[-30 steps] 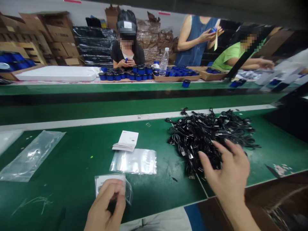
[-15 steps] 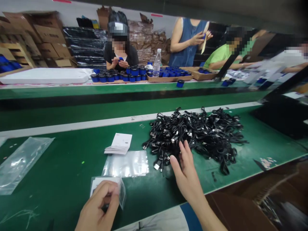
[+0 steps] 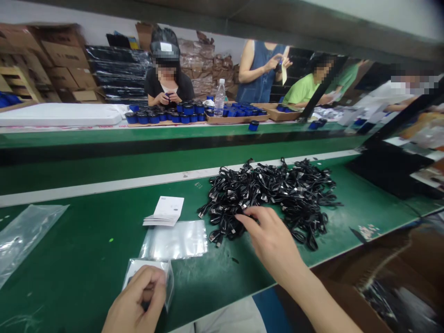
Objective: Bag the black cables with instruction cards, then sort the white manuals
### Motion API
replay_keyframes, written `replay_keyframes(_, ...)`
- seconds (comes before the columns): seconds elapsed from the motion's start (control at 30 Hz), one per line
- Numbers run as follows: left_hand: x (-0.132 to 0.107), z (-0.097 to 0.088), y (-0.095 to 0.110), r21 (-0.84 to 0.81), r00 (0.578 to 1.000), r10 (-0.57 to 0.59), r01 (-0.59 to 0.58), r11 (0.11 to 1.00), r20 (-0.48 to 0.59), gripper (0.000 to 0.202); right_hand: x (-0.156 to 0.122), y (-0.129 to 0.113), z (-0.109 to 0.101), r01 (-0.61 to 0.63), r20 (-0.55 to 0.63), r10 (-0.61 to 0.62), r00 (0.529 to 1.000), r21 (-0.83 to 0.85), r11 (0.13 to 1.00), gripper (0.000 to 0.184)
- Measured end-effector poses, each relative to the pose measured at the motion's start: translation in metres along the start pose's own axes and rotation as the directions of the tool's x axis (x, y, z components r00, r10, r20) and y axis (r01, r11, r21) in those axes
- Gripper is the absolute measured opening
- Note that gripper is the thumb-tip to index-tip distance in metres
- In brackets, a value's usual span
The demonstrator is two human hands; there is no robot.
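My left hand [image 3: 138, 296] pinches a small clear plastic bag [image 3: 169, 282] at the near left of the bench, with a white card or leaflet inside it. Something dark shows under the fingers, partly hidden. On the left side of a heap of black USB cables [image 3: 270, 194], my right hand [image 3: 270, 231] has its thumb and fingers closed on a cable at the surface; the fingertips are partly hidden. Beyond the left hand lie flat clear bags [image 3: 175, 240], with a stack of folded white leaflets [image 3: 165, 212] at their far edge.
A larger clear plastic bag [image 3: 27, 236] lies at the left. Across the green bench [image 3: 86, 240], a raised shelf carries blue round containers [image 3: 189, 109], a water bottle [image 3: 219, 98] and cardboard trays. Several people work behind it. A dark post [image 3: 388, 113] stands right.
My right hand has moved onto the cable heap, its spread fingers closing around a cable. My left hand keeps hold of the bag. The view has shifted slightly.
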State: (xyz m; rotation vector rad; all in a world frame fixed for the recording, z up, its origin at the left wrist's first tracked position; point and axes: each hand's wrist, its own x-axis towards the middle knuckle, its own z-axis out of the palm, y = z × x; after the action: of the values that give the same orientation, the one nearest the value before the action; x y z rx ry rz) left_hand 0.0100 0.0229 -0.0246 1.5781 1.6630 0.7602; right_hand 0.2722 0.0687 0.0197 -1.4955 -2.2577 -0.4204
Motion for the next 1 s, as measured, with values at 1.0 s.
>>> replay_keyframes(1.0,-0.015,0.003,0.003,-0.008,0.944,-0.181,0.186,0.982,-0.275,0.033,-0.016,-0.15,0.035,-0.459,0.406,0.284,0.869,0.876,0.152,0.004)
